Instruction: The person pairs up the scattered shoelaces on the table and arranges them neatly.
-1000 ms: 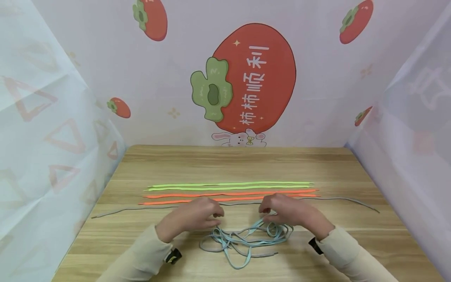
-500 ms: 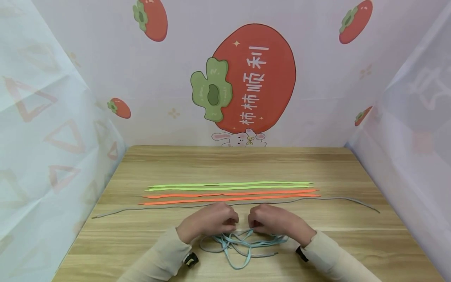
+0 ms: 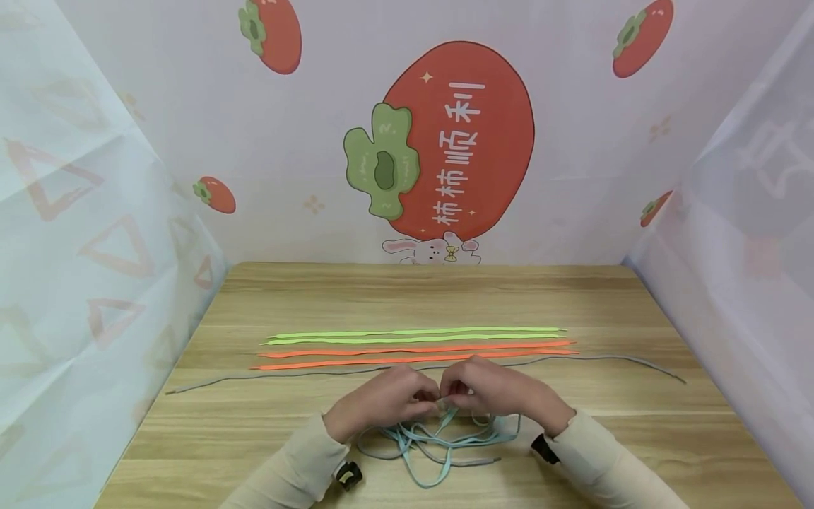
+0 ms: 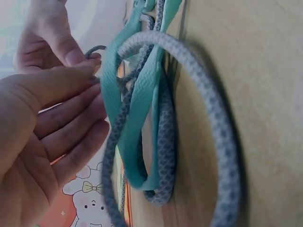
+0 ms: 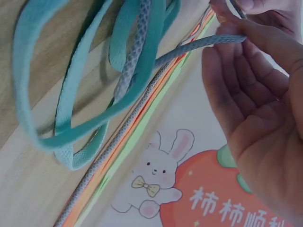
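A flat light-teal shoelace [image 3: 480, 442] and a round grey shoelace [image 3: 473, 463] lie tangled in loose loops near the front of the table. Above this tangle both hands meet. In the right wrist view, my right hand [image 3: 502, 389] pinches the grey shoelace [image 5: 203, 43] between thumb and index finger. My left hand [image 3: 388, 399] pinches the grey lace too, thumb against index finger in the left wrist view, its other fingers loosely bent. The exact stretch of lace between the fingertips is mostly hidden.
Behind the hands, two yellow-green laces [image 3: 413, 332] and two orange laces [image 3: 407, 350] lie straight, side by side. Another grey lace [image 3: 610, 357] stretches across the wooden table [image 3: 432, 290] in front of them. Printed sheets [image 3: 305, 141] wall the back and sides.
Both hands have come together over the tangle, the left moving right and the right moving left. The right hand has lifted a little, raising some lace with it.
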`<state>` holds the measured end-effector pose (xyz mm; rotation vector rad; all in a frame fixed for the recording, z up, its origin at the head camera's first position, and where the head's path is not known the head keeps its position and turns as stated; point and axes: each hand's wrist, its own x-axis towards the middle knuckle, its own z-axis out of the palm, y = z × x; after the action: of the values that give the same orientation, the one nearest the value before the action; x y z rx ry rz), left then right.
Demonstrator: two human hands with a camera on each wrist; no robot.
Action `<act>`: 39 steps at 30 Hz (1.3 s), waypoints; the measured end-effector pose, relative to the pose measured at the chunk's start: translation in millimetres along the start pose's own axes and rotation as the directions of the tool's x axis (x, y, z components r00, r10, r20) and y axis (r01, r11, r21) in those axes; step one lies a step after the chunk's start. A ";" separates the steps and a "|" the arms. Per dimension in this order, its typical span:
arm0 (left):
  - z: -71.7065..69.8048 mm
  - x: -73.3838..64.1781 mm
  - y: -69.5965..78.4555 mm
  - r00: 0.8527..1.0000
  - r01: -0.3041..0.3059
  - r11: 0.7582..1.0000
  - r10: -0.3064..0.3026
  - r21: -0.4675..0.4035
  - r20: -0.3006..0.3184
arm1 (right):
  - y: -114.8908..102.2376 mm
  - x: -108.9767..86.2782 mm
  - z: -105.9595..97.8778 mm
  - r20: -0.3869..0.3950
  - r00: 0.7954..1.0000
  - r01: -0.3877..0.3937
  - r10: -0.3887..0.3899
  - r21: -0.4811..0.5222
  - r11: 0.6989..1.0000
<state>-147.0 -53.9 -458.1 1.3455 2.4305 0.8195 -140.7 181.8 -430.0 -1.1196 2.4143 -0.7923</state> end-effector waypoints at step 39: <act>-56.6 -84.3 -24.3 1.000 0.001 1.000 -0.001 0.024 -0.023 | 40.6 -61.9 -8.4 -0.059 0.998 0.030 -0.010 0.341 0.940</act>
<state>-144.2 -154.7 -430.8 1.3504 2.4664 0.8123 -130.2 254.3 -443.4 -0.9945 2.1960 -1.2100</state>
